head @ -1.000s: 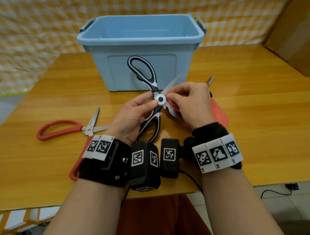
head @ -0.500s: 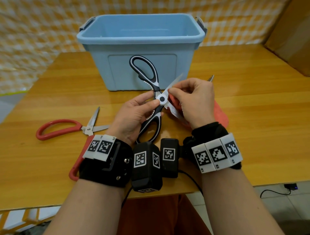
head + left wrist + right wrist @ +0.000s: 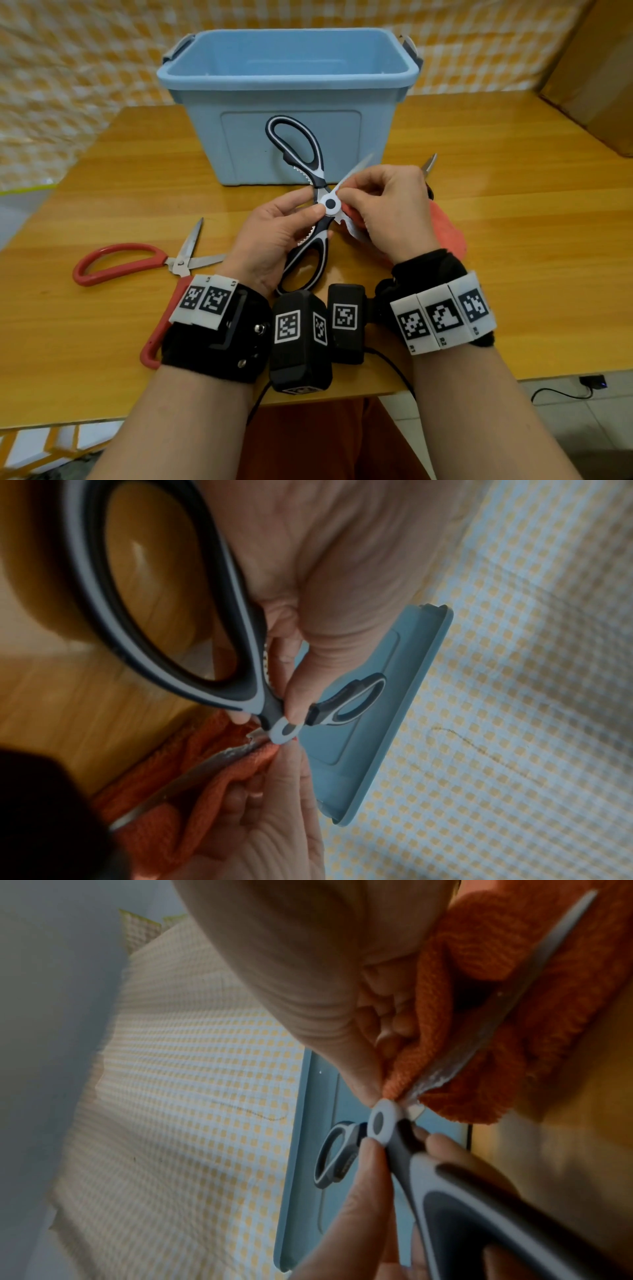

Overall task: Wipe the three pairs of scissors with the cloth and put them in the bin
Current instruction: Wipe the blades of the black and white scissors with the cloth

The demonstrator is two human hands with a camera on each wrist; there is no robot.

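Observation:
My left hand grips the black-and-white kitchen scissors by the near handle, blades spread, thumb against the pivot. My right hand holds the orange cloth folded around the near blade, close to the pivot. The light blue bin stands just behind, nothing visible inside. Red-handled scissors lie open on the table at the left. A third pair shows only its blade tip behind my right hand.
The wooden table has bare surface to the right and far left. A cardboard box stands at the back right. A checked yellow cloth hangs behind the table. A cable lies on the floor.
The right hand with the cloth has slid along the blade towards the pivot. The scissors tilted slightly; the left hand kept its grip.

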